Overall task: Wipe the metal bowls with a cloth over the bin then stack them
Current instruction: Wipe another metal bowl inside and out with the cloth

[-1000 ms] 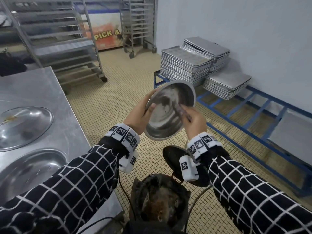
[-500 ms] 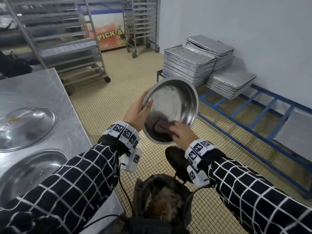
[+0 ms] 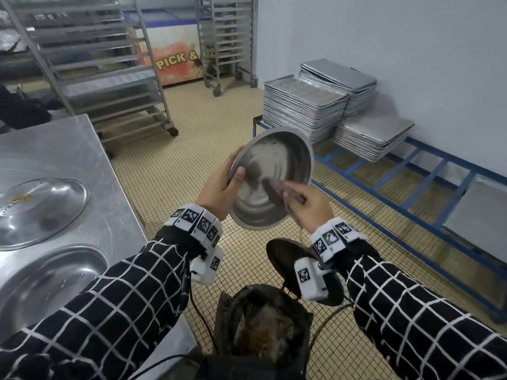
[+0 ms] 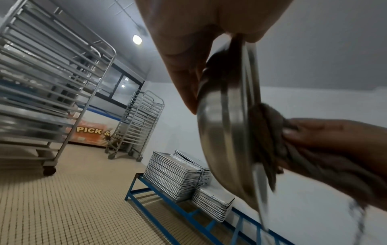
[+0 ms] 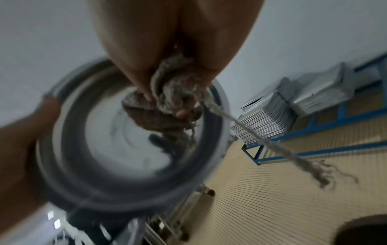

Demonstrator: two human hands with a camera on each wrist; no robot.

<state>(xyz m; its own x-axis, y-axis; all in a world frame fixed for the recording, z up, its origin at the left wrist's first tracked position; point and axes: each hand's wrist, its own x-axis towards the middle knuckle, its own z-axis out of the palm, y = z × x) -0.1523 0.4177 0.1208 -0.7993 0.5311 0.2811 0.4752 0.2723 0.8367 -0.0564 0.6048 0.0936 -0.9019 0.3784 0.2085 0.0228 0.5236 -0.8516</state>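
My left hand (image 3: pixel 219 192) grips the rim of a metal bowl (image 3: pixel 274 165), thumb inside, and holds it tilted on edge above the open dark bin (image 3: pixel 260 327). In the left wrist view the bowl (image 4: pixel 226 132) shows edge-on under my left hand (image 4: pixel 201 54). My right hand (image 3: pixel 307 204) holds a bunched grey-brown cloth (image 3: pixel 274 187) pressed against the bowl's inside, right of centre. The right wrist view shows that cloth (image 5: pixel 165 102) in my right hand (image 5: pixel 167 71) against the blurred bowl (image 5: pixel 117 149), a frayed string trailing off.
A steel table (image 3: pixel 82 149) at my left carries two more metal bowls, one domed (image 3: pixel 38 209), one nearer me (image 3: pixel 41 281). The bin's lid (image 3: pixel 285 256) stands open. Stacked baking trays (image 3: pixel 301 111) sit on a blue frame (image 3: pixel 428 185); wheeled racks (image 3: pixel 109 64) stand behind.
My right hand with the cloth swept from the bowl's right side down to its lower part and back up to the right of centre. The bowl stayed tilted in my left hand.
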